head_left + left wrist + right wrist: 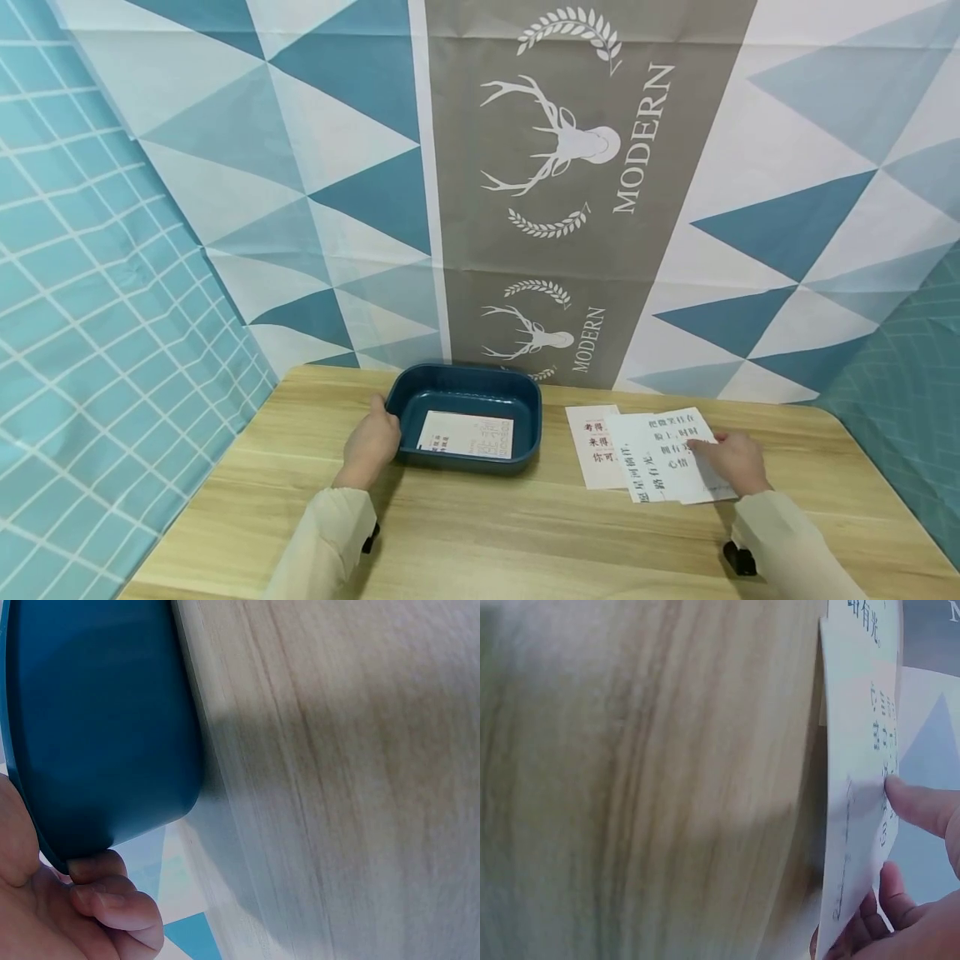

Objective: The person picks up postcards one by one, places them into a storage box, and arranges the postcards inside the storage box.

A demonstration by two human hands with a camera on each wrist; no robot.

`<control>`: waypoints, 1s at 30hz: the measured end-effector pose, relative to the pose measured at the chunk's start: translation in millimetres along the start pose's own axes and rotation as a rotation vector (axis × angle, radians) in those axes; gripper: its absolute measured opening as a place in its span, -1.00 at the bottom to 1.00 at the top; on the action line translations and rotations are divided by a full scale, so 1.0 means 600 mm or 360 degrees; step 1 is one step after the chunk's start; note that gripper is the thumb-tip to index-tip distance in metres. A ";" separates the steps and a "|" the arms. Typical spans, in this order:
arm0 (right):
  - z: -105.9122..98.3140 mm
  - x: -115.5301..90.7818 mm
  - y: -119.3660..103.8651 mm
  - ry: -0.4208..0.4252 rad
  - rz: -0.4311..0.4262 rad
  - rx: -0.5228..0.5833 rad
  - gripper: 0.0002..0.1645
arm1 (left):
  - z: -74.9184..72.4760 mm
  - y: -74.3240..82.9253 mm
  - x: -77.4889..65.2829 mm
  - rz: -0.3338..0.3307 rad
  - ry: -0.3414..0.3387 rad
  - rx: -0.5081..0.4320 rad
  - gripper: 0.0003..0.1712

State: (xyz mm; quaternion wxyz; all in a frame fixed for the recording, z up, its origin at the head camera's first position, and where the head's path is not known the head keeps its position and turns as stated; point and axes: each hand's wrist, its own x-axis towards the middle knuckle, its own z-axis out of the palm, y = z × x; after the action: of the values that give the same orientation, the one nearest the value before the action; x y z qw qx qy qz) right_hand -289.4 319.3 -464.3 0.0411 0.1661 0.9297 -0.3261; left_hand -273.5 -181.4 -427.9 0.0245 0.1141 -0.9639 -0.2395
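A dark blue rectangular tray (471, 463) stands on the table, with a printed card (467, 435) lying flat inside. My left hand (371, 443) grips the tray's left rim; the left wrist view shows its fingers (124, 909) curled at the rim's corner. To the right, three printed cards overlap like a fan. The leftmost card (592, 462) carries red characters, and the middle card (637, 479) black ones. My right hand (737, 463) pinches the rightmost card (851, 817), thumb on its printed face and fingers behind. That card's near edge is raised off the table.
The wood-grain table (525, 533) runs up to a patterned backdrop (360, 192) with triangles and deer heads. Blue gridded cloth (97, 292) hangs along the left side, and teal cloth (900, 383) along the right.
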 end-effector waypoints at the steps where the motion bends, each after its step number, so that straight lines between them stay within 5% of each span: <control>1: 0.000 0.000 -0.001 0.0010 -0.0003 0.0012 -0.29 | 0.000 0.000 -0.001 0.0007 0.0001 0.0002 -0.59; 10: 0.003 -0.002 -0.012 0.0110 0.0116 0.0244 -0.43 | 0.003 0.000 -0.001 0.0019 0.0001 0.0003 -0.59; 16: -0.002 -0.001 -0.010 0.0149 0.0120 0.0215 -0.45 | 0.003 -0.001 0.000 0.0018 0.0000 -0.0002 -0.59; 30: -0.021 0.000 -0.015 0.0133 -0.0075 0.0128 -0.48 | 0.004 -0.003 0.003 0.0009 -0.0010 0.0007 -0.58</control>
State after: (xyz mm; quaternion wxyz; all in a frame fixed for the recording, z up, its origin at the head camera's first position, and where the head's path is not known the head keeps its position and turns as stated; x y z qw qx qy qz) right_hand -292.0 320.8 -449.0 -0.0120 0.1591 0.9204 -0.3568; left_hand -275.3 -182.3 -430.8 0.0218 0.1107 -0.9648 -0.2376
